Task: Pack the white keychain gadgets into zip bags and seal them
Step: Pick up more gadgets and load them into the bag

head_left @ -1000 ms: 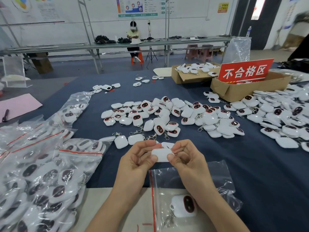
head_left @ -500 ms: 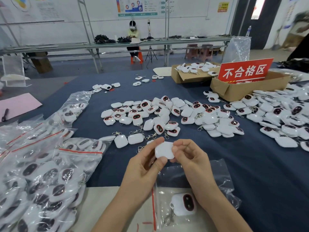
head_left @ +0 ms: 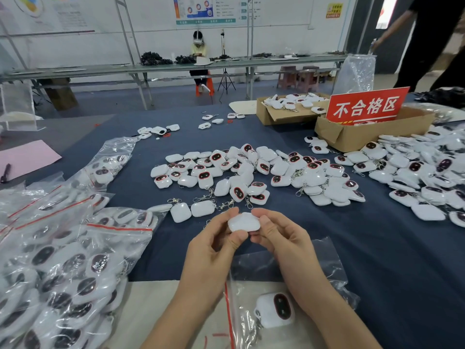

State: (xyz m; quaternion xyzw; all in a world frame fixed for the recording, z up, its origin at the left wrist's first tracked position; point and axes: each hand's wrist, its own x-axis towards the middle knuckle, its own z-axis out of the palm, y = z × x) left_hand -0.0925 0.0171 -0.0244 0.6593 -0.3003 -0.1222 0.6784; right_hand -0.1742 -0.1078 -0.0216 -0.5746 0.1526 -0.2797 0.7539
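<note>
A white keychain gadget [head_left: 243,222] is held above the blue table between both hands, its plain white back toward me. My left hand [head_left: 216,243] pinches its left side with thumb and fingers. My right hand [head_left: 279,235] pinches its right side. Below my wrists lies a clear zip bag [head_left: 297,268] with a red seal strip, and one gadget [head_left: 275,309] with a dark oval face lies inside it. A loose pile of gadgets [head_left: 241,172] covers the middle of the table just beyond my hands.
Filled zip bags [head_left: 63,260] are heaped at the left. More gadgets [head_left: 415,172] spread over the right side. Two cardboard boxes [head_left: 352,137] stand at the back right, one with a red sign [head_left: 367,107]. A person in dark clothes [head_left: 427,41] stands at the far right.
Both hands turned the gadget between the fingers and lifted it a little. A person in dark clothes has come into view at the far right.
</note>
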